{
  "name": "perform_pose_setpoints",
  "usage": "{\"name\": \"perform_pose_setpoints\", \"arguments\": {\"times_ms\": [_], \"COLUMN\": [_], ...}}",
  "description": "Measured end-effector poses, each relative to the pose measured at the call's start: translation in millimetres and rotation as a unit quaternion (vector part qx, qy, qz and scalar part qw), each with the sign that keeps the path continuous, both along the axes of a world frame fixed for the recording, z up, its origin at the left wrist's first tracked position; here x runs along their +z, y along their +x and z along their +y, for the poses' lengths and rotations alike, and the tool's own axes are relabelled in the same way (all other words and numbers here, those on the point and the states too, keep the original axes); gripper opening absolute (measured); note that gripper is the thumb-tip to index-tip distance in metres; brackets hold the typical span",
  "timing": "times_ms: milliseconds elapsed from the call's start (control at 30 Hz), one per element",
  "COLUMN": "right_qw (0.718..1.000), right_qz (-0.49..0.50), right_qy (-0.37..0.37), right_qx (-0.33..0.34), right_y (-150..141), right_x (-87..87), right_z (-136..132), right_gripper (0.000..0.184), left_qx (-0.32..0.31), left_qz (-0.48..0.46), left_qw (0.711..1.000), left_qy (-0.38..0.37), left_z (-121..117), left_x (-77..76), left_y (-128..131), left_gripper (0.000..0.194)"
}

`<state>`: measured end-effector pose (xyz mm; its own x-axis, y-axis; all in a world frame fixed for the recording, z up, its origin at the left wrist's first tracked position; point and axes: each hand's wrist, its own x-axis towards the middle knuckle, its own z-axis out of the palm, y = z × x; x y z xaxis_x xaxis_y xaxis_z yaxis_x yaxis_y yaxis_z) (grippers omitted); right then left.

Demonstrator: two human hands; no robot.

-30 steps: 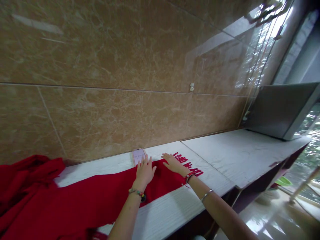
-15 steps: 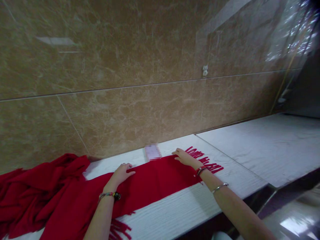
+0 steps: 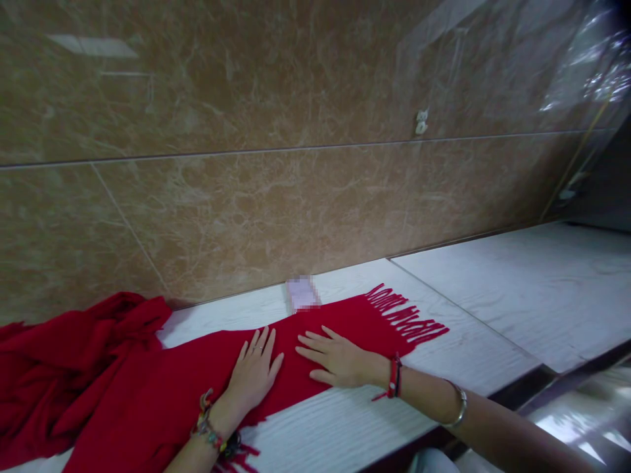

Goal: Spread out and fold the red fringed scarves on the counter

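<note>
A red fringed scarf (image 3: 190, 373) lies spread along a white wood-grain table, its tasselled end pointing right. My left hand (image 3: 254, 372) rests flat on the scarf's middle, fingers spread, a ring on one finger and a beaded bracelet at the wrist. Just right of it, my right hand (image 3: 340, 358) also lies flat on the cloth with fingers apart, pointing left. That wrist carries a red bracelet and a silver bangle. At the left the red cloth is bunched in loose folds. Part of another fringe shows below my left wrist.
A small pale pinkish rectangular item (image 3: 302, 293), blurred out, sits behind the scarf by the wall. The brown marble-tiled wall (image 3: 276, 203) runs along the back of the white table (image 3: 493, 282). A seam crosses the tabletop right of the fringe. The table's front edge is at lower right.
My right hand has moved left and nearer from the scarf's far edge by the fringe to its middle. My left hand has shifted slightly right and flattened, fingers spread.
</note>
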<state>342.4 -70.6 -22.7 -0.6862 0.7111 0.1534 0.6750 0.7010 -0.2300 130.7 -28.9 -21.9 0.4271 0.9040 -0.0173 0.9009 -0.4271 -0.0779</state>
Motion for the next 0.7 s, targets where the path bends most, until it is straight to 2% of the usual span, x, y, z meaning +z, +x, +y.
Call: {"name": "perform_pose_setpoints", "arguments": {"times_ms": [167,333,400,500,633,700], "right_qw": [0.992,0.966,0.954,0.949,0.975,0.985], "right_qz": [-0.036,-0.080,-0.092,-0.082,-0.040,-0.031], "right_qy": [0.030,0.082,0.102,0.130,0.114,0.100], "right_qx": [-0.115,-0.233,-0.266,-0.275,-0.187,-0.137], "right_y": [52,125,141,125,49,16], "right_x": [-10.1,-27.3,-29.4,-20.9,-3.1,-0.3], "right_z": [3,2,2,4,11,15], "right_gripper": [0.050,0.052,0.052,0.052,0.053,0.055], "left_qx": [0.027,0.026,0.024,0.020,0.040,0.051], "left_qz": [0.005,-0.002,-0.002,-0.007,-0.013,-0.013], "left_qw": [1.000,1.000,1.000,1.000,0.998,0.998], "left_qy": [0.001,0.002,0.004,0.018,0.038,0.035], "left_z": [1,2,2,4,5,4], "left_x": [3.8,2.3,1.7,0.6,0.6,1.6], "left_y": [-3,-1,-1,-2,-3,-4], "left_gripper": [0.055,0.055,0.055,0.056,0.061,0.063]}}
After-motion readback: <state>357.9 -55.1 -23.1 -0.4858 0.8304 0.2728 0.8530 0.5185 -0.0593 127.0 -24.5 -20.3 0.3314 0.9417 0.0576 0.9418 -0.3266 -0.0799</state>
